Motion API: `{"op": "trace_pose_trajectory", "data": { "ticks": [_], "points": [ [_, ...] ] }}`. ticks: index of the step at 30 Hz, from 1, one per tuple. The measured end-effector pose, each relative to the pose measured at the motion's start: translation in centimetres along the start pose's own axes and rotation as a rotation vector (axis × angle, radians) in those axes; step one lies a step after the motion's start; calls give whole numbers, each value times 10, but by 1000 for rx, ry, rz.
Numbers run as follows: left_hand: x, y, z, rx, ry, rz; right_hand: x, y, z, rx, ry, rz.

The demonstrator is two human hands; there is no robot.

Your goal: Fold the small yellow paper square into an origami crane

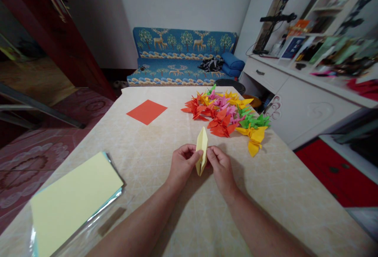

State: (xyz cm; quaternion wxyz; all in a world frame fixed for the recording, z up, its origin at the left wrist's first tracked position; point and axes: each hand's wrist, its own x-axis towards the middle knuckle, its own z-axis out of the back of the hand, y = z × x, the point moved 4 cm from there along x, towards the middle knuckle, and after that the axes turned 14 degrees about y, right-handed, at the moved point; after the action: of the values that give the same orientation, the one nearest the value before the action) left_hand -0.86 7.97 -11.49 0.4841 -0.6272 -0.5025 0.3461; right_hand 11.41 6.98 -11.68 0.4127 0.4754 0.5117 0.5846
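A pale yellow piece of folded paper [202,146], long and pointed at top and bottom, stands upright between my hands above the table. My left hand [185,163] pinches its left side, with the thumb lying across the front. On the other side my right hand [221,167] grips the right edge between thumb and curled fingers. Just beyond my hands lies a heap of folded paper cranes [226,109] in red, orange, pink and green. One orange-yellow crane [254,136] sits at the heap's near right corner.
A red paper square [147,112] lies flat at the table's far left. A stack of pale yellow sheets [75,198] in clear wrapping is at the near left. Past the table stands a blue patterned sofa [177,67]; a white cabinet [298,99] flanks the right.
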Motion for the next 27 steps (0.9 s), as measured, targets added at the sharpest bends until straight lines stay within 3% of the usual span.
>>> {"op": "trace_pose_trajectory", "data": {
  "ticks": [27],
  "points": [
    [0,-2,-1,-16,-2,22,-1,-3,0,29,1,-19]
  ]
}}
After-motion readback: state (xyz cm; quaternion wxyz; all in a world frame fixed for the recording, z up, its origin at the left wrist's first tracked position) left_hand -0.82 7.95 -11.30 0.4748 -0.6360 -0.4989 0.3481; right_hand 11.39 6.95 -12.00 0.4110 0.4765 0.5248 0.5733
